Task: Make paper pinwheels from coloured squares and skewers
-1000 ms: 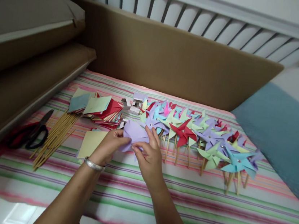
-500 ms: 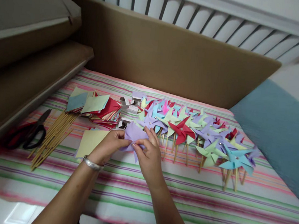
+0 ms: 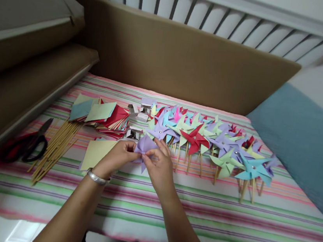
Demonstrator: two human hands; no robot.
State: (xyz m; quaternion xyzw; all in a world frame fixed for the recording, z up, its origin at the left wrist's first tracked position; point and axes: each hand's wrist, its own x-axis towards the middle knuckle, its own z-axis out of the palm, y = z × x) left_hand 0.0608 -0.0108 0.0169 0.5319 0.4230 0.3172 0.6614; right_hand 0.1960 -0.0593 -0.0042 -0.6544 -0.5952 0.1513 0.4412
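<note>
A purple paper pinwheel (image 3: 145, 144) is held up between my two hands, its corners folded in toward the middle. My left hand (image 3: 120, 156), with a silver bracelet at the wrist, pinches its left side. Thumb and forefinger of my right hand (image 3: 158, 164) are pressed on it near the centre and lower right. Anything small under those fingertips is hidden. Below the left hand lies a pale yellow paper square (image 3: 96, 154). Just behind the pinwheel stands a small open box (image 3: 133, 133) with dark bits inside.
Finished pinwheels on sticks, among them a red one (image 3: 195, 138) and a blue one (image 3: 254, 167), crowd the right side. To the left are stacked coloured papers (image 3: 117, 117), wooden sticks (image 3: 58, 147) and black-handled scissors (image 3: 36, 145). A brown panel (image 3: 172, 55) stands behind the striped cloth (image 3: 144, 209).
The purple paper's edges have been drawn further inward, so it looks narrower and more folded. Both hands keep their pinch in nearly the same spot. The whole view has shifted slightly.
</note>
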